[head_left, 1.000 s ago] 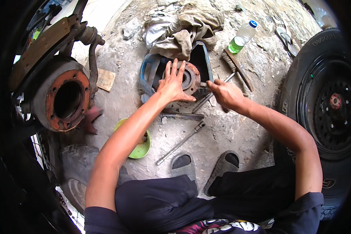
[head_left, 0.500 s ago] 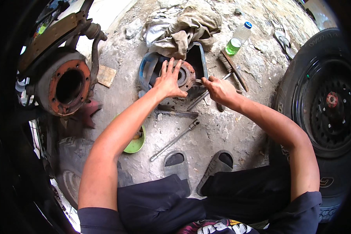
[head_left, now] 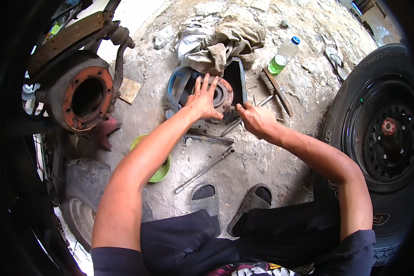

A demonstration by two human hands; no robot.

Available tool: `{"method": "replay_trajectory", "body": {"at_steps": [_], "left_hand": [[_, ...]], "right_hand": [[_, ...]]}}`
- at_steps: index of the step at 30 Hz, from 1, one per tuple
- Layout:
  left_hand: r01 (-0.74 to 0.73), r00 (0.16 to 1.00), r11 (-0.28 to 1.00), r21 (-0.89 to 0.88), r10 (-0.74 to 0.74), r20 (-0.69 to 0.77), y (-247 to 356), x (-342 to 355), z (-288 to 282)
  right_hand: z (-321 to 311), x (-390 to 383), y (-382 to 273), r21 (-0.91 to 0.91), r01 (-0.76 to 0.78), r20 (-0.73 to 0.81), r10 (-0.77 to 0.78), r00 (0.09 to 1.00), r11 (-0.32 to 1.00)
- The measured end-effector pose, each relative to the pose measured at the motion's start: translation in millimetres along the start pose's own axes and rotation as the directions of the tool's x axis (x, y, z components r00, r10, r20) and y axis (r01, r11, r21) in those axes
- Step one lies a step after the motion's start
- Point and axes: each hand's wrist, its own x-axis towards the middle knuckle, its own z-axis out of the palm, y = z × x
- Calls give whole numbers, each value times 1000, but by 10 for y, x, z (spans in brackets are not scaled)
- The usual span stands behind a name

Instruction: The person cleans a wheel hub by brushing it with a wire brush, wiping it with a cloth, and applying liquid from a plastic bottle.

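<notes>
Fingers splayed, your left hand [head_left: 201, 102] rests on the hub [head_left: 226, 89]; your right hand [head_left: 257, 119], curled closed, grips a tool [head_left: 233, 107] beside it. Around the hub: a wheel [head_left: 373, 133] well right, a tub [head_left: 174, 85] along the far side, a bottle [head_left: 281, 59] beyond, rightward.

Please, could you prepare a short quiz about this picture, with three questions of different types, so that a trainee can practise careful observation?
1. Open question: On what does the left hand rest with its fingers apart?
2. True or false: The right hand is holding the bottle.
3. Multiple choice: What colour is the bowl that is partly hidden by the left forearm?
A) red
B) green
C) white

Key:
1. A round metal part.
2. False; the right hand is close to the right side of that part, and the bottle is apart from it, farther from the person.
3. B
</notes>
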Motion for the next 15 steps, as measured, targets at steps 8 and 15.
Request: {"method": "replay_trajectory", "body": {"at_steps": [8, 15], "left_hand": [[-53, 998, 998, -21, 54, 11, -118, 49, 39], [-64, 998, 997, -49, 65, 5, -141, 16, 74]], "right_hand": [[-28, 186, 125, -69, -32, -54, 29, 998, 997], [1, 131, 31, -15, -35, -19, 35, 999, 999]]}}
